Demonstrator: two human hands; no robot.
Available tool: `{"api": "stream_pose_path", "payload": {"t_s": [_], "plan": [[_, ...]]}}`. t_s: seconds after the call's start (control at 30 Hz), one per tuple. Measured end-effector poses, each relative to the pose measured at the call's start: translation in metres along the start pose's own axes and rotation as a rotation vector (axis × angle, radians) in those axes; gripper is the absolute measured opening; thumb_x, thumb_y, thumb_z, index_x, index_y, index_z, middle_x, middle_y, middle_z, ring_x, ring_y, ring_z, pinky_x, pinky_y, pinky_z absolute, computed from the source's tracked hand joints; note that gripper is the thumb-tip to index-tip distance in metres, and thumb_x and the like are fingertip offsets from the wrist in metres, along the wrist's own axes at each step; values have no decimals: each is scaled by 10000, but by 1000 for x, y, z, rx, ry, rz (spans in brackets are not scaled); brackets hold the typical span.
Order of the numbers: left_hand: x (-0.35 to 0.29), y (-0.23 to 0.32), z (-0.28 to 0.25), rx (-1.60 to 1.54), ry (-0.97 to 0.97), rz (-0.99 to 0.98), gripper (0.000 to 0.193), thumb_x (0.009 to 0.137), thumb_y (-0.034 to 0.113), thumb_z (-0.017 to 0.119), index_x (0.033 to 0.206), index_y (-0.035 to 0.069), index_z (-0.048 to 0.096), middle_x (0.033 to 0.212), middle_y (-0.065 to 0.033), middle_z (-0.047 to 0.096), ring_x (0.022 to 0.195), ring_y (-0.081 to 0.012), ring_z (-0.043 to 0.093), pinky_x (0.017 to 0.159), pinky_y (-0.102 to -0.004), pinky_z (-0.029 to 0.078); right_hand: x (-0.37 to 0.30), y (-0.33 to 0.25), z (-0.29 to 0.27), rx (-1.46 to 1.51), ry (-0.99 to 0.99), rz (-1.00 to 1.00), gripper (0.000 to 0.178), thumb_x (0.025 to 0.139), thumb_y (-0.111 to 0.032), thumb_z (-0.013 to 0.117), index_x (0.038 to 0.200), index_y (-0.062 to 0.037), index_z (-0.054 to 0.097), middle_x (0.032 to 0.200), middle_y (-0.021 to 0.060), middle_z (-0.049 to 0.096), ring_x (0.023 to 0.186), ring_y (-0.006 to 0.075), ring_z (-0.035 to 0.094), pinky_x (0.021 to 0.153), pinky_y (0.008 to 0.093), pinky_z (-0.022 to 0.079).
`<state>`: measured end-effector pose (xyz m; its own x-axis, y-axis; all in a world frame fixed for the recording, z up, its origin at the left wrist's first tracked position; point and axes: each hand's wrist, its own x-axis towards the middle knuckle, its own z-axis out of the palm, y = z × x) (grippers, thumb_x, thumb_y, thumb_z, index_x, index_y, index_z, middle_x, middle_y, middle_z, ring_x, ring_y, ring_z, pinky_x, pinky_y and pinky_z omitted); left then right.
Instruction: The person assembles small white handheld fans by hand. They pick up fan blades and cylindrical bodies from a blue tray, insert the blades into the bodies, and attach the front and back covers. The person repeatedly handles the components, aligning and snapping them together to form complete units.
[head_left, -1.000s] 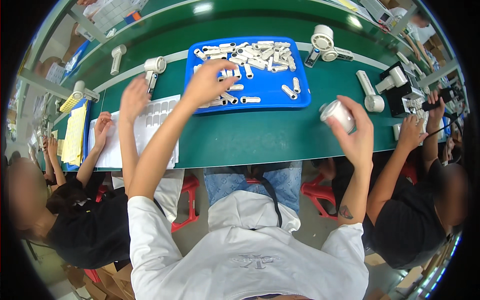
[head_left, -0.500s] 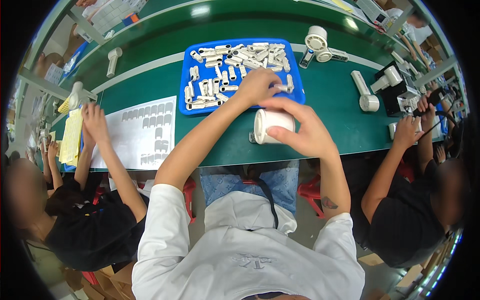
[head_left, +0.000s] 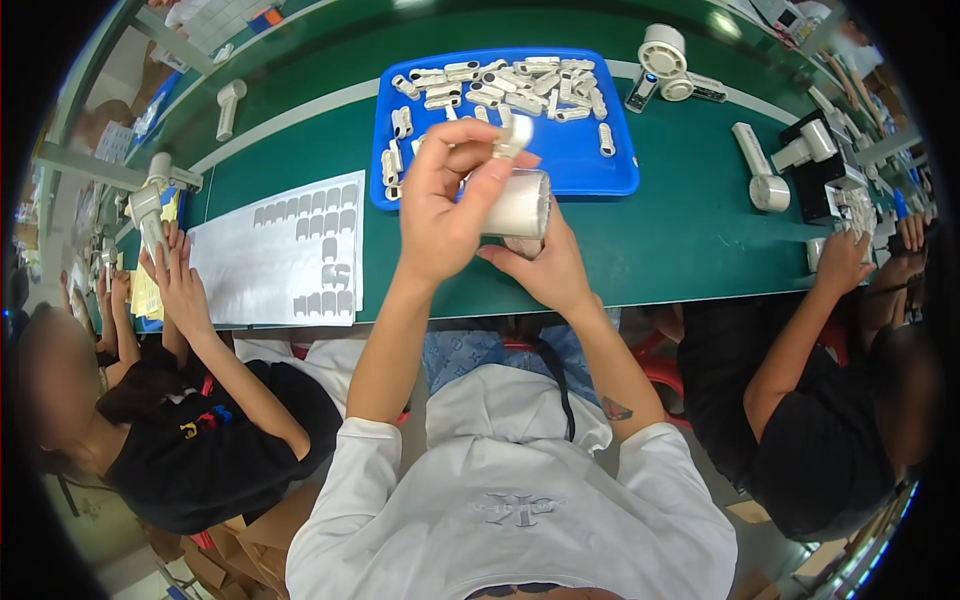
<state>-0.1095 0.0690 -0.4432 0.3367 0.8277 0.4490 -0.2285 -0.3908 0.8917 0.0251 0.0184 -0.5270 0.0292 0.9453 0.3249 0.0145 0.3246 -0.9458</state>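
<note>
Here, over a green bench (head_left: 680,240) between co-workers (head_left: 822,455), left hand (head_left: 440,205) pinches a part (head_left: 516,136), right hand (head_left: 553,268) grips a cylinder (head_left: 522,205).

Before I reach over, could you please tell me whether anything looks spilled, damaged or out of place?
Nothing stands out: the small white parts lie jumbled, but inside the blue tray. The left hand holds a small white piece and the right hand a white cylinder, neither visibly damaged; fine marks would be too small to tell.

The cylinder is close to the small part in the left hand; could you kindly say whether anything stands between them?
Fingertips of the left hand show between the small part and the cylinder; no other object visibly does.
</note>
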Motion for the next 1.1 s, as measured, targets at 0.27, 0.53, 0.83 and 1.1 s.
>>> {"api": "stream_pose_path", "payload": {"t_s": [0.27, 0.53, 0.83, 1.1], "plan": [[-18, 0, -13, 4, 47, 100, 281, 1026, 145, 460, 1253, 9, 365, 1007, -228, 699, 1054, -323, 656, 944, -444, 515, 5, -57, -34, 464, -405, 553, 743, 731, -52, 821, 1328, -19, 379, 958, 98, 615, 650, 143, 646, 535, 279, 539], [-43, -6, -6, -176, 130, 40, 256, 1055, 169, 396, 1236, 32, 279, 941, -210, 689, 820, -215, 681, 697, -301, 556, -4, -53, -49, 653, -623, 761, 493, 875, -220, 696, 1235, 56, 504, 917, 115, 639, 653, 168, 685, 485, 283, 560], [-123, 16, -5, -255, 321, -349, 239, 1051, 180, 426, 1220, 45, 323, 938, -218, 689, 884, -247, 682, 814, -362, 551, -87, -71, -49, 146, -385, 454, 567, 755, -9, 766, 1288, 6, 574, 1210, 85, 614, 1051, 149, 597, 894, 279, 487], [-176, 13, 20, -244, 411, -448, 280, 1038, 185, 483, 1231, 34, 347, 984, -189, 692, 779, -134, 648, 680, -268, 525, -117, -52, -48, 302, -476, 616, 648, 708, 3, 835, 1284, -5, 539, 1146, 65, 608, 1039, 135, 603, 870, 270, 503]]}}
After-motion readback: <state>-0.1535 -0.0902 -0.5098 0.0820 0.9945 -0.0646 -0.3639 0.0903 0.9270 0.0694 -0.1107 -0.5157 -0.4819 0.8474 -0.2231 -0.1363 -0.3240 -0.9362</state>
